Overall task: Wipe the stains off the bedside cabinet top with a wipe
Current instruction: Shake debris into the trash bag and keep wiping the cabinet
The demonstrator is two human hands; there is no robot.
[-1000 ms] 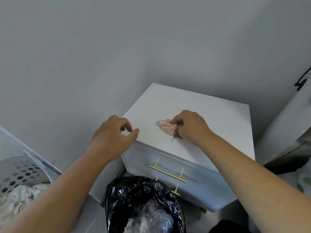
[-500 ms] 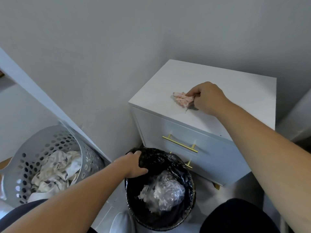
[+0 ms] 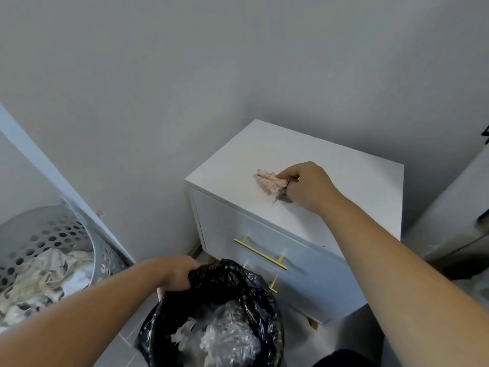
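Note:
A white bedside cabinet [image 3: 349, 178] with gold drawer handles stands against the grey wall. On its top, near the front, my right hand [image 3: 308, 185] pinches a crumpled, pink-stained wipe [image 3: 272, 181] that rests on the surface. A dark smear [image 3: 284, 198] lies on the top just under my fingers. My left hand [image 3: 177, 272] is low in front of the cabinet, gripping the rim of a black-lined bin [image 3: 211, 313].
The bin holds crumpled clear plastic and paper and sits on the floor below the cabinet's front left corner. A perforated grey laundry basket [image 3: 53, 242] with cloths stands at the left. A pale object [image 3: 455, 215] flanks the cabinet on the right.
My left hand dropped from the cabinet's front corner to the bin and closed on its rim. My right hand stayed on the wipe. The view tilted down and left.

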